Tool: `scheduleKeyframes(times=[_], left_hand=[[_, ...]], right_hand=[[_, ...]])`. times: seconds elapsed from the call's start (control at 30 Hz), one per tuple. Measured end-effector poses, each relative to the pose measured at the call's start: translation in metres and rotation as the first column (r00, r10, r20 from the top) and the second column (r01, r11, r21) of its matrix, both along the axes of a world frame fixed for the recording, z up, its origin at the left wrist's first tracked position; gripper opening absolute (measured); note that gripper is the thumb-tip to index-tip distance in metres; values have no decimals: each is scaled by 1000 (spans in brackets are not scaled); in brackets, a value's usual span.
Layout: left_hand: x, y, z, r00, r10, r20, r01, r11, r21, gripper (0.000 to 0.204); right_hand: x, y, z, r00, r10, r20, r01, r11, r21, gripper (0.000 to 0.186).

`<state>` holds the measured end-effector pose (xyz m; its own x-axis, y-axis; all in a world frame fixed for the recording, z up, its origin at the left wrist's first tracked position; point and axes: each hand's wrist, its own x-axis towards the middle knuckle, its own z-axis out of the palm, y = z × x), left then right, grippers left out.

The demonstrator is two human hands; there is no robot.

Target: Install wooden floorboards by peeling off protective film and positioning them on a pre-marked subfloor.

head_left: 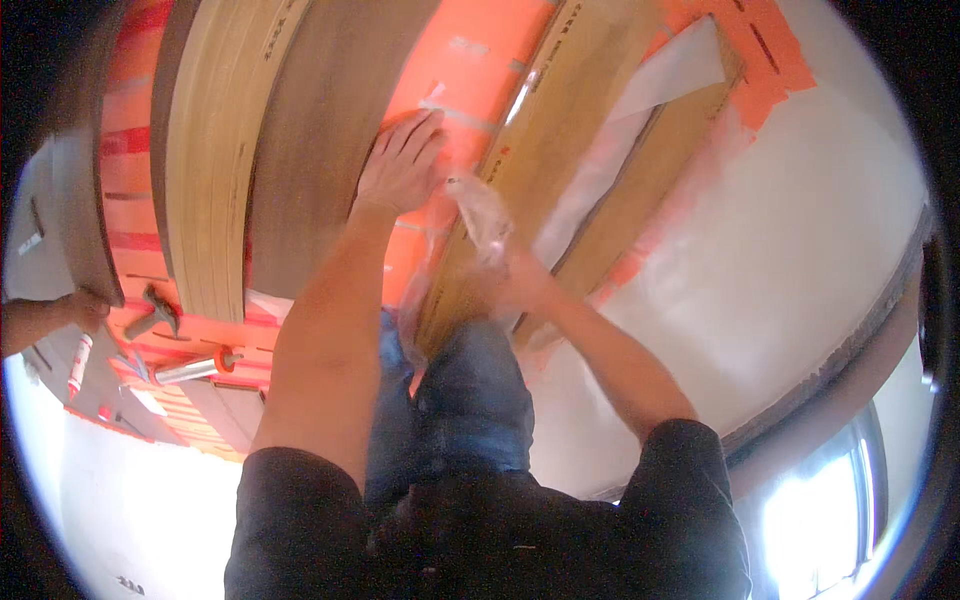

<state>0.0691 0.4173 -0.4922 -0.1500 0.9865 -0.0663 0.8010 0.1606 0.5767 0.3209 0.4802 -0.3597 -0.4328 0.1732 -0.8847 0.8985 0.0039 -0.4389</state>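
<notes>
My left hand [405,165] lies flat with its fingers stretched out, at the edge of a dark brown plank [320,130] beside orange underlay sheeting [465,60]. My right hand [515,275], smeared by motion, is closed on crumpled clear plastic film [485,215]. The film runs over the orange sheeting and along a stack of wood-toned planks [550,120], close to my knees. More whitish film [620,130] drapes across the planks on the right.
Another person's hand [88,308] touches a plank end at the left. Near it lie a hammer [155,315], a caulking gun [195,367] and a white-and-red tube [80,365]. A tan plank stack [215,150] stands left of the brown plank. At right is a pale surface [800,230].
</notes>
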Motion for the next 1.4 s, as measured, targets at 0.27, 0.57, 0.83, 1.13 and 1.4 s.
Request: scheduleKeyframes(times=[0.27,0.57,0.83,1.13,1.4], left_hand=[[1,0,7,997,-43,-71,35,994,-102,55],[6,-2,-4,998,-31,-54,23,991,-132,56],[5,-1,-10,997,-41,-61,32,987,-155,50],[1,7,6,998,-35,-53,29,993,-111,46],[0,6,5,997,-34,-75,30,998,-47,48]], right_hand=[[-95,101,89,983,168,-72,-158,980,118,47],[-196,179,70,949,238,-206,-164,933,319,52],[-83,187,46,818,39,-574,248,876,413,86],[-25,111,-14,861,491,-134,-289,688,665,83],[-21,91,-40,977,60,-205,59,845,531,69]])
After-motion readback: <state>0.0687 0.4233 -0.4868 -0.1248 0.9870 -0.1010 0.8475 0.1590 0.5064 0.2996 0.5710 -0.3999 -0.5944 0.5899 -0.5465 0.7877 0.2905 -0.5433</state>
